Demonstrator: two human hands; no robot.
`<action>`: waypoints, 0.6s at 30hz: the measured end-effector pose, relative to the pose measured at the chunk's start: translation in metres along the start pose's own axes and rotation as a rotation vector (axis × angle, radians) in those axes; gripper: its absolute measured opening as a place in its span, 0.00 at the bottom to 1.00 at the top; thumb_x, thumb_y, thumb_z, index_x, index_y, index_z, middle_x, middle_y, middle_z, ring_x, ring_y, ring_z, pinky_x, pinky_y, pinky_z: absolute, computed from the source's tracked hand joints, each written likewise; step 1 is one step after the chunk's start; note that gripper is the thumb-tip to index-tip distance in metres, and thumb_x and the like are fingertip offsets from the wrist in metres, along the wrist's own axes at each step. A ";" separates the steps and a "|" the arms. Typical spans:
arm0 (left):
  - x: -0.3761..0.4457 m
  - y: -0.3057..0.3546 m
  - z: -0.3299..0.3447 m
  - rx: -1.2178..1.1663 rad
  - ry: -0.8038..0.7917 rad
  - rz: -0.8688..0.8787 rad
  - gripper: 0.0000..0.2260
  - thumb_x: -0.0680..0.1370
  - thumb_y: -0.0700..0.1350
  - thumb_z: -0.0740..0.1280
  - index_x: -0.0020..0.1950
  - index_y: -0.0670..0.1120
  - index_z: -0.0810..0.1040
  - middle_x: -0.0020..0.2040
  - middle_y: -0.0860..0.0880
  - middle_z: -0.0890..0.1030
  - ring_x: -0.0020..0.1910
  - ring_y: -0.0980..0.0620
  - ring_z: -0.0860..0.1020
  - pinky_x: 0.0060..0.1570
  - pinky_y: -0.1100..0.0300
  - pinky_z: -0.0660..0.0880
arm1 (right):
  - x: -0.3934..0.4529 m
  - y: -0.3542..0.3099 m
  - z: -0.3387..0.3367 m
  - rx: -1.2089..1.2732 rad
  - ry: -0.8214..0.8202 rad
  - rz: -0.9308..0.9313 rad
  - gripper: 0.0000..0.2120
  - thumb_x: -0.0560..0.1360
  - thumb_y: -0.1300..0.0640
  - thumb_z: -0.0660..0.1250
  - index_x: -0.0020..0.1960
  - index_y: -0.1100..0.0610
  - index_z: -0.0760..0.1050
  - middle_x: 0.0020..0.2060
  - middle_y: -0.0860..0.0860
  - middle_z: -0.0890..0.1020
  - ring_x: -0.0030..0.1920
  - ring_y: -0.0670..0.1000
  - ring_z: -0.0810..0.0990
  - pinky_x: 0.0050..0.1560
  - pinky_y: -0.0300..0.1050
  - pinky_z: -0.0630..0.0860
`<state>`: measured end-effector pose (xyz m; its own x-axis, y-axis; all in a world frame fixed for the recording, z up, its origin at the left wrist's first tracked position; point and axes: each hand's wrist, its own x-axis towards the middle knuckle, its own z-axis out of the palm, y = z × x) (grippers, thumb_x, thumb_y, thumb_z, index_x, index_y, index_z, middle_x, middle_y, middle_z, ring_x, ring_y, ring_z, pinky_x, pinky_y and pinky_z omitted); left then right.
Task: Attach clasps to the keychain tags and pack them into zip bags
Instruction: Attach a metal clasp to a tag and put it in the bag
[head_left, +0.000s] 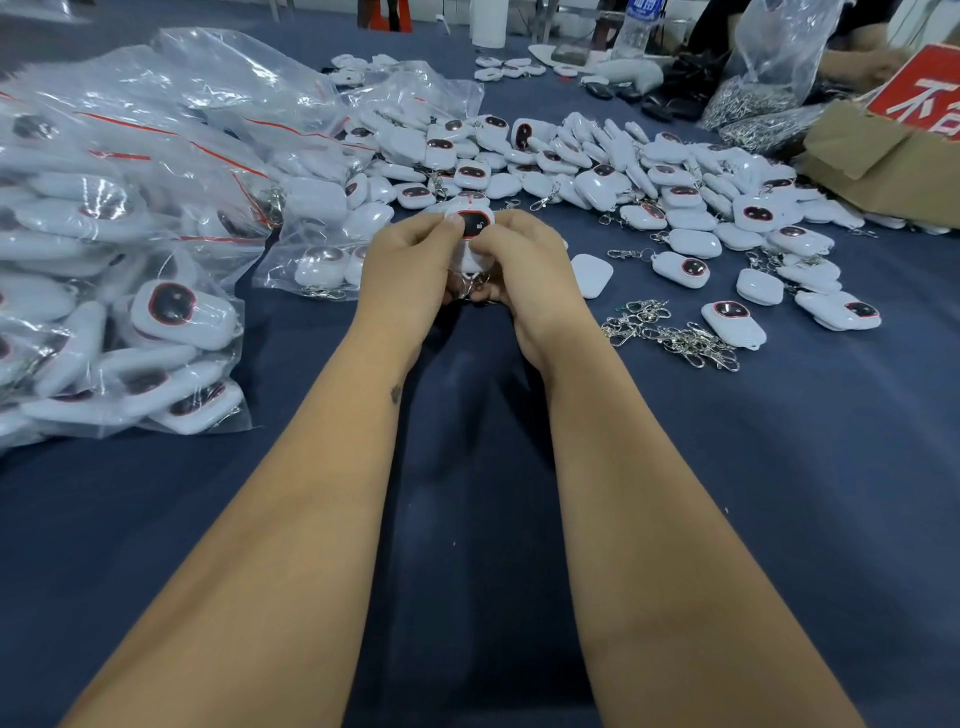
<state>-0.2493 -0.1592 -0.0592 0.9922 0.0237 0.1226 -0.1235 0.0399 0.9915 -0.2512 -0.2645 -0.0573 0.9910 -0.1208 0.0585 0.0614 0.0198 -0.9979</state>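
While you work at the ring, both hands pinch one white oval plastic tag with a dark red-rimmed face (474, 224): left hand (410, 270) steadies, right hand (524, 265) feeds; silver metal clasps (670, 335) wait right of your grip.

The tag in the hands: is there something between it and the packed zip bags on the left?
Nothing visible does. Both the left hand and right hand hold the tag above bare blue cloth; the nearest zip bag lies directly beside the left hand.

Left grip (410, 265) and right grip (524, 265) meet, fingers seemingly curled.
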 end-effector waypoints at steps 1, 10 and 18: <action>0.000 -0.001 0.000 0.008 -0.007 0.007 0.13 0.81 0.44 0.64 0.38 0.53 0.81 0.28 0.58 0.78 0.26 0.59 0.73 0.28 0.68 0.71 | 0.001 0.000 0.000 0.036 0.008 0.012 0.08 0.75 0.65 0.62 0.38 0.55 0.72 0.35 0.53 0.76 0.39 0.54 0.74 0.35 0.44 0.73; 0.003 -0.001 -0.001 -0.008 -0.014 -0.039 0.12 0.78 0.42 0.66 0.34 0.50 0.78 0.30 0.52 0.75 0.26 0.55 0.73 0.27 0.67 0.69 | 0.004 0.005 0.001 0.060 0.061 0.005 0.09 0.74 0.63 0.63 0.36 0.54 0.73 0.37 0.55 0.76 0.41 0.54 0.72 0.44 0.53 0.72; 0.001 0.000 0.001 0.064 0.008 -0.018 0.14 0.77 0.42 0.66 0.31 0.47 0.75 0.33 0.48 0.73 0.26 0.55 0.73 0.25 0.68 0.68 | 0.003 0.004 0.000 0.102 0.031 0.027 0.06 0.73 0.64 0.63 0.38 0.56 0.72 0.39 0.58 0.75 0.42 0.56 0.72 0.47 0.56 0.73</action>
<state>-0.2478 -0.1597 -0.0590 0.9940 0.0311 0.1048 -0.1041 -0.0240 0.9943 -0.2481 -0.2652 -0.0609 0.9884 -0.1491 0.0293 0.0481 0.1241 -0.9911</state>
